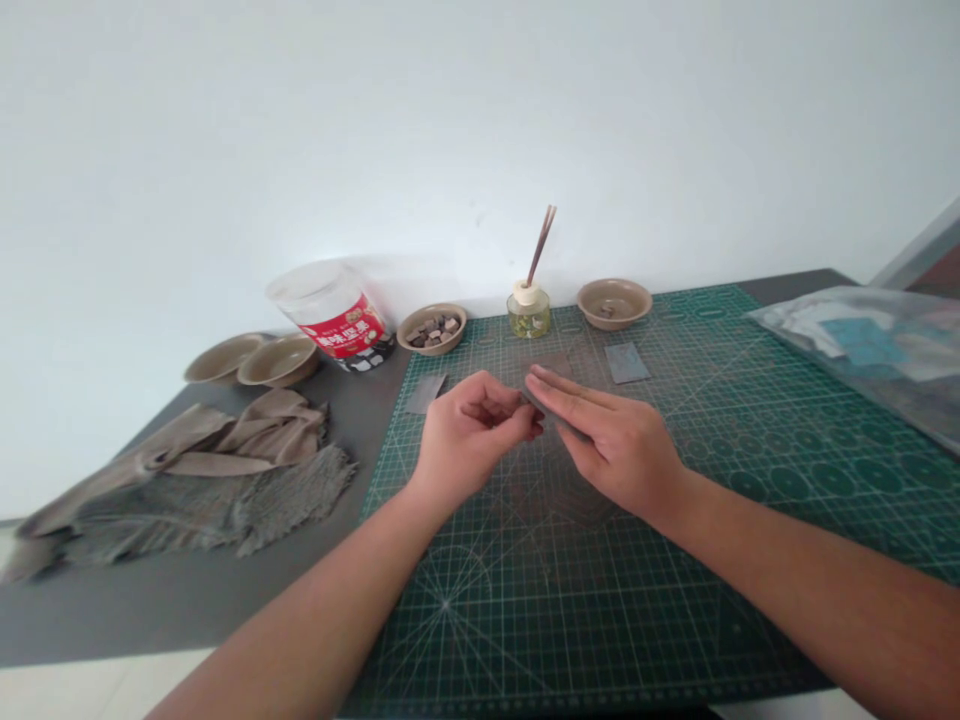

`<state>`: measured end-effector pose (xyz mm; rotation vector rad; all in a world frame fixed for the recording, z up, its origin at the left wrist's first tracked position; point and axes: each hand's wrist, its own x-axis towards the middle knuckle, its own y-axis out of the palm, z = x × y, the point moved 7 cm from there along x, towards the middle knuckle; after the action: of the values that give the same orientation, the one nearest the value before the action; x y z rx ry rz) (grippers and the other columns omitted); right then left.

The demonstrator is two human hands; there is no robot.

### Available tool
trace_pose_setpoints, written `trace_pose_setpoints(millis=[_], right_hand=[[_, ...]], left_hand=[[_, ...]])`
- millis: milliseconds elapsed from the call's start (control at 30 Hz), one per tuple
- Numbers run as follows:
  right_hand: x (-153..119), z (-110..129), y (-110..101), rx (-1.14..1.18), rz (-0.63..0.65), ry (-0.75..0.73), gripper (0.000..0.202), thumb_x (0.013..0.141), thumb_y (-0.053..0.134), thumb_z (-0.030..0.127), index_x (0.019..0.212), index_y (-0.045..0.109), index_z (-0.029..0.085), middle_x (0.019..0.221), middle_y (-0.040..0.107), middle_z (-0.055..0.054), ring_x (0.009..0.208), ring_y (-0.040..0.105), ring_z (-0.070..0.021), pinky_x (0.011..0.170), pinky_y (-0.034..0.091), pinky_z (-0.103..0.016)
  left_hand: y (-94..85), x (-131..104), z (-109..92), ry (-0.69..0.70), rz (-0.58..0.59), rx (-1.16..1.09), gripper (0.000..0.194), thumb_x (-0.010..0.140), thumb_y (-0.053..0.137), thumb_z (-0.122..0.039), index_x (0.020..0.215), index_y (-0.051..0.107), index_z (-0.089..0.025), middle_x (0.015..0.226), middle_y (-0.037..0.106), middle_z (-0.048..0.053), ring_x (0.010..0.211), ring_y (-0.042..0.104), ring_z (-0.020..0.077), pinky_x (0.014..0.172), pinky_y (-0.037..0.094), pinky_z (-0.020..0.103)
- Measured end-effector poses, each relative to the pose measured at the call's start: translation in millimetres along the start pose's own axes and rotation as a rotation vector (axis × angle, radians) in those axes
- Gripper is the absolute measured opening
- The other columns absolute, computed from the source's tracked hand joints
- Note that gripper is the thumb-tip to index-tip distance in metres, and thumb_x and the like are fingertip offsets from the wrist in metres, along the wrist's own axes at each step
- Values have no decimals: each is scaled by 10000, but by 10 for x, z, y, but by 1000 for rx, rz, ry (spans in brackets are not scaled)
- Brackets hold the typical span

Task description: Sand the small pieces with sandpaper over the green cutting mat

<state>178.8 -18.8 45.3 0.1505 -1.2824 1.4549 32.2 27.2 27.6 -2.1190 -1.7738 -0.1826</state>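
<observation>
Both hands meet above the green cutting mat [495,600]. My left hand [476,425] is closed in a pinch, its fingertips on something small that my fingers mostly hide. A thin dark grey piece [559,418] lies under the fingers of my right hand [619,440], gripped between them and the thumb. The dark piece touches the fingertips of my left hand. Beyond the hands, a grey sheet [627,363] lies flat on the mat, and another grey sheet [426,394] is at the mat's left edge.
A bowl of small pieces [433,340], a reed diffuser [529,315] and another bowl [613,312] stand near the wall. At left are a plastic tub [345,325], two bowls [277,372] and crumpled cloths [225,480]. A plastic bag [877,340] lies right.
</observation>
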Motion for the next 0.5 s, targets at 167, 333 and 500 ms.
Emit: trace_pose_setpoints(millis=[167,333,500], right_hand=[[7,-135,21,20,-9,70,491,953,500,96,1410,565,265,1404,604,-4,1265,606,-177,1100,505,-330],[9,-224,-24,65,-89,176,482,950,489,77,1388,587,253,1382,627,-3,1257,613,-176,1099,507,-334],[12,-35,37,59,1,16,480,960,483,85,1408,566,236,1461,551,-27,1310,568,-176,1124,480,-330]], left_hand=[[9,2,-2,-7,-18,-38,195,806,762,-241,748,585,-181,676,729,21,618,714,162,585,566,260],[20,18,34,-14,-9,-76,179,806,760,-215,791,586,-180,723,741,26,665,728,166,637,584,275],[2,33,81,9,3,41,171,804,731,-167,720,584,-185,641,696,-5,581,673,130,539,514,222]])
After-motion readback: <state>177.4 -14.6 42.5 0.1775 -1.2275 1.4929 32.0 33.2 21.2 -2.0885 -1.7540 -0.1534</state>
